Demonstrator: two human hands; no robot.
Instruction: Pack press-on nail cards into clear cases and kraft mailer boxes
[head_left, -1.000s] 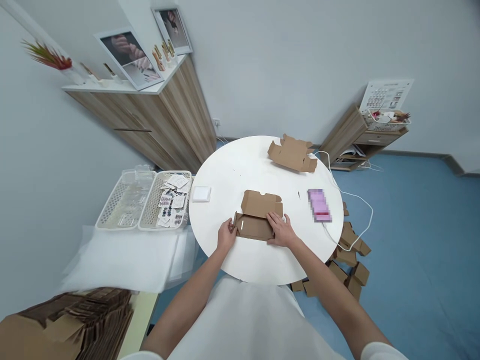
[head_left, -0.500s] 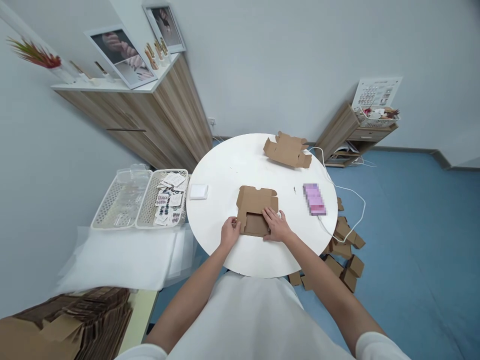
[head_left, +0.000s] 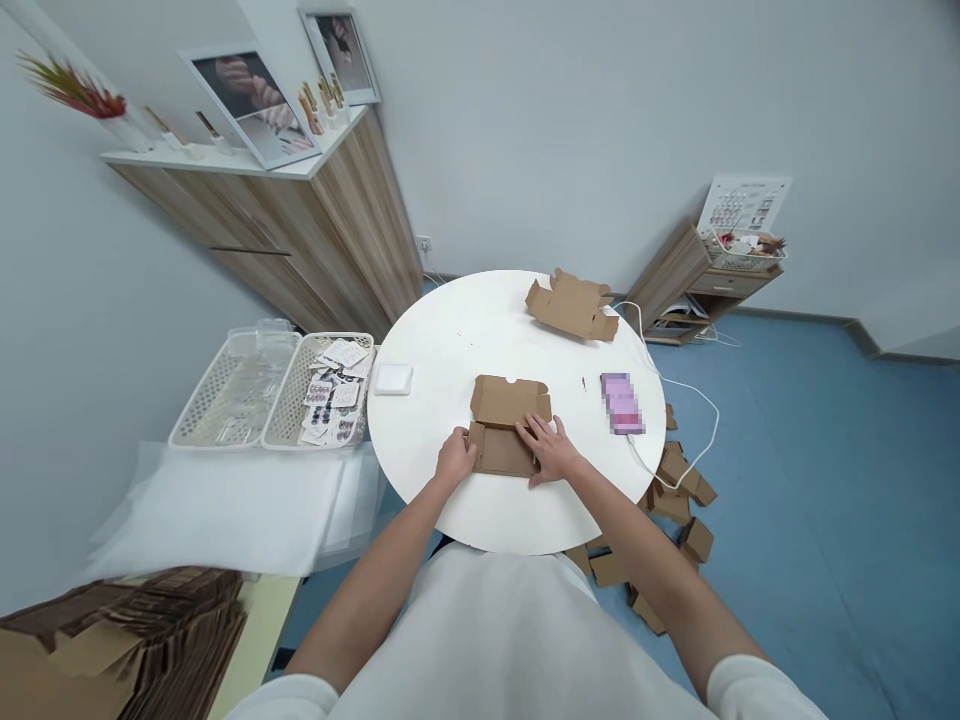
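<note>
A brown cardboard box (head_left: 504,456), partly folded, lies on the white round table in front of me. Its lid panel (head_left: 511,402) is raised at the far side, with a notch in its top edge. At the box's left side wall, my left hand (head_left: 456,456) is closed on the cardboard with fingers bent. Over the right wall, my right hand (head_left: 550,452) grips the box, its fingers reaching over the edge and the thumb near the front corner. The inside floor shows bare between the hands.
Another unfolded cardboard box (head_left: 574,305) lies at the table's far right. A phone (head_left: 622,404) with a white cable is at right, a small white stack (head_left: 394,379) at left. Baskets (head_left: 319,392) stand left of the table; folded boxes (head_left: 679,485) lie on the floor at right.
The lid panel and inner flaps have shifted: the box's left and right side parts now sit folded down, and more of the floor shows. Both hands stay at the box's sides.
</note>
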